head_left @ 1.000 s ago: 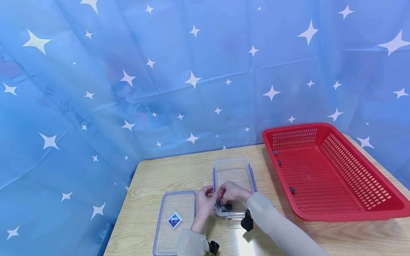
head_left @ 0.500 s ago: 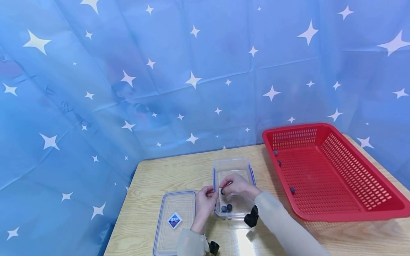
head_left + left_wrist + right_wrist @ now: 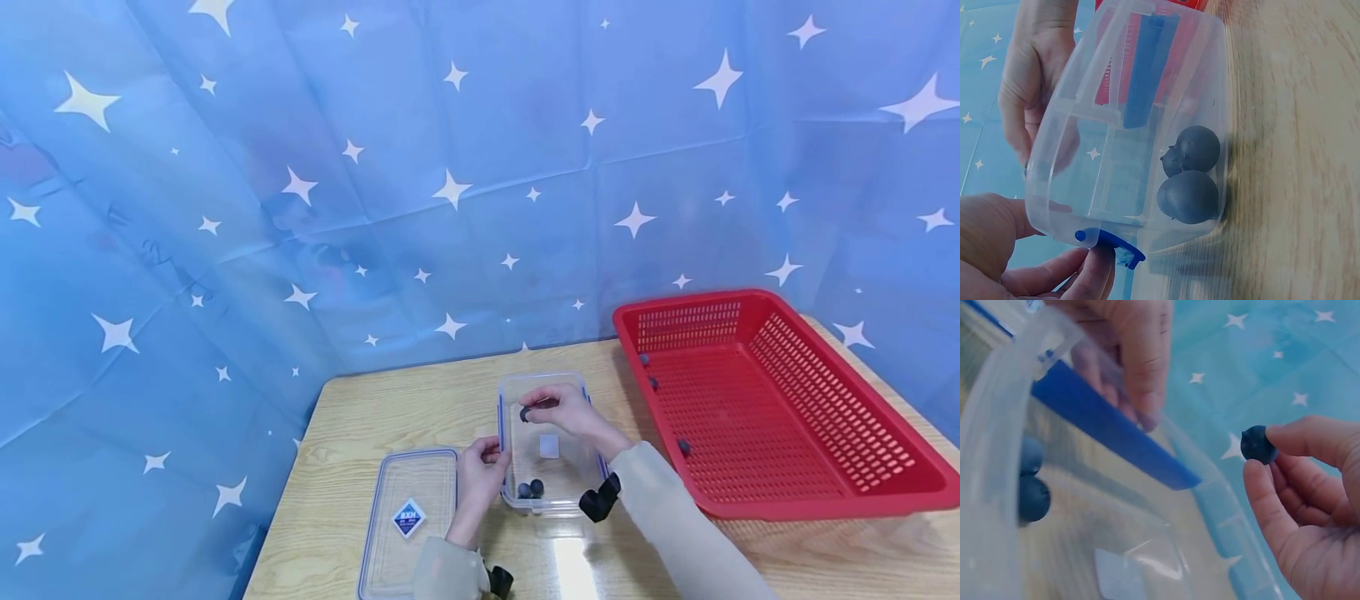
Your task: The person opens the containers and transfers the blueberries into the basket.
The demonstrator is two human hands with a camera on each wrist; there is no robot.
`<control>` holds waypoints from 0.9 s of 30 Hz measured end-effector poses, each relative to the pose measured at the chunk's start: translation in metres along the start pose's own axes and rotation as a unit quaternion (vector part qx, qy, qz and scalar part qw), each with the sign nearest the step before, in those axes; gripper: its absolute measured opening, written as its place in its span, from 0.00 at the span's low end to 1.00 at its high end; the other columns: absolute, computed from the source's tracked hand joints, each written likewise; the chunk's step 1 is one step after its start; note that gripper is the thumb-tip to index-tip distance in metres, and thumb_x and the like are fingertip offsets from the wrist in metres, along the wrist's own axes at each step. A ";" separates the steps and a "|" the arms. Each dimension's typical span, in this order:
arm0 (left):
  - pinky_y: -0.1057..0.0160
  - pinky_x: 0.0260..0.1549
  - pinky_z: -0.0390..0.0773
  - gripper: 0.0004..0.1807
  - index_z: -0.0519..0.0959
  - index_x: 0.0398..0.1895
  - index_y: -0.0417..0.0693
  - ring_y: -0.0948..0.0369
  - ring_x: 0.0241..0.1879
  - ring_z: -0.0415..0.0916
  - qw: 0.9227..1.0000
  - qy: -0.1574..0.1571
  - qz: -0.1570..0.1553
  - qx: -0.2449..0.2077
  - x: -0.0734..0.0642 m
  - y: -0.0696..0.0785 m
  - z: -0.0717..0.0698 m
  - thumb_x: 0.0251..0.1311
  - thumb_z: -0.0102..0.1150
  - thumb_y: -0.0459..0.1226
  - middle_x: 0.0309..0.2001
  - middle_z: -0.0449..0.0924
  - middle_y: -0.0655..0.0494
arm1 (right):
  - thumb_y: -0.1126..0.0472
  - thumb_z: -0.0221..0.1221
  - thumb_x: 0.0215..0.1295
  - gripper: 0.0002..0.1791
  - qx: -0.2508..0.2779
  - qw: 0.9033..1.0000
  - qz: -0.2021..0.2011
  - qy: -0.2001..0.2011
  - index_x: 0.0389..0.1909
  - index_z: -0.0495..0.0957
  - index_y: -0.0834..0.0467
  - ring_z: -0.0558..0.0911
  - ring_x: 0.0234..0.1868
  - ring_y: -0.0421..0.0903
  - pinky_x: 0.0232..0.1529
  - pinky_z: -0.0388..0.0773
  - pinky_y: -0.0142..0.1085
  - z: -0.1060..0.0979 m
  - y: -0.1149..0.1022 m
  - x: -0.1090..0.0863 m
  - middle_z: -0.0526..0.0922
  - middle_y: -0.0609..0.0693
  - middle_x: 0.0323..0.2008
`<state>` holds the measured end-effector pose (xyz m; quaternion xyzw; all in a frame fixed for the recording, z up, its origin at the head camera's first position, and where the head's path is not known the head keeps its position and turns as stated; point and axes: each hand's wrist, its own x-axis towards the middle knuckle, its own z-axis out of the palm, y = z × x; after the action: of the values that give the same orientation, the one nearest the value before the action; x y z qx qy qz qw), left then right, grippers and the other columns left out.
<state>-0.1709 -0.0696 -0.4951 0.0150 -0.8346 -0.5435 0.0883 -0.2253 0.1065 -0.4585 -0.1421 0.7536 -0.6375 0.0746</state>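
Note:
A clear plastic food container [image 3: 551,503] with blue side latches stands mid-table in the head view. My left hand [image 3: 480,473] grips its left wall, thumb at the rim and fingers outside by the blue latch [image 3: 1116,242]. Between thumb and fingertips, my right hand [image 3: 572,410] pinches a blueberry [image 3: 1259,445], held up over the far part of the container. Two dark blueberries, one [image 3: 537,488] beside the other [image 3: 524,491], lie together at the container's near left corner. The left wrist view shows them through the wall, one blueberry [image 3: 1188,197] in front.
The container's clear lid [image 3: 423,479] with a blue diamond label [image 3: 409,517] lies on the left of the table [image 3: 360,408]. A large red basket [image 3: 825,507] stands at the right, several blueberries along its left side. A starry blue curtain [image 3: 405,225] hangs behind.
My right hand has lifted a blueberry from the container's near left corner and carried it toward the far end. My left hand has stayed on the left wall.

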 end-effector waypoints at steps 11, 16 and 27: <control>0.72 0.27 0.75 0.10 0.80 0.36 0.30 0.62 0.26 0.75 1.000 0.001 0.011 -0.005 0.000 -0.002 0.000 0.50 0.63 0.27 0.29 0.80 0.49 | 0.71 0.59 0.60 0.15 0.007 0.997 0.004 0.078 0.47 0.75 0.73 0.79 0.35 0.38 0.41 0.76 0.30 -0.021 -0.030 -0.006 0.82 0.61 0.39; 0.72 0.27 0.75 0.10 0.79 0.37 0.30 0.63 0.27 0.74 1.000 -0.004 -0.001 -0.006 0.000 -0.002 0.000 0.50 0.63 0.26 0.29 0.80 0.50 | 0.70 0.59 0.60 0.16 0.011 0.993 -0.009 0.113 0.48 0.75 0.74 0.78 0.35 0.34 0.40 0.75 0.27 -0.035 -0.042 -0.013 0.81 0.63 0.42; 0.71 0.28 0.74 0.11 0.79 0.37 0.29 0.63 0.27 0.74 1.000 -0.008 -0.002 -0.013 0.000 -0.002 -0.001 0.50 0.62 0.26 0.29 0.80 0.49 | 0.60 0.61 0.62 0.20 -0.011 0.984 -0.010 0.176 0.51 0.75 0.68 0.78 0.39 0.34 0.43 0.74 0.24 -0.073 -0.067 -0.031 0.80 0.58 0.45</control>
<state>-0.1713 -0.0711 -0.4964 0.0108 -0.8283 -0.5543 0.0807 -0.2096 0.1743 -0.3822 -0.0359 0.7606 -0.6448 -0.0671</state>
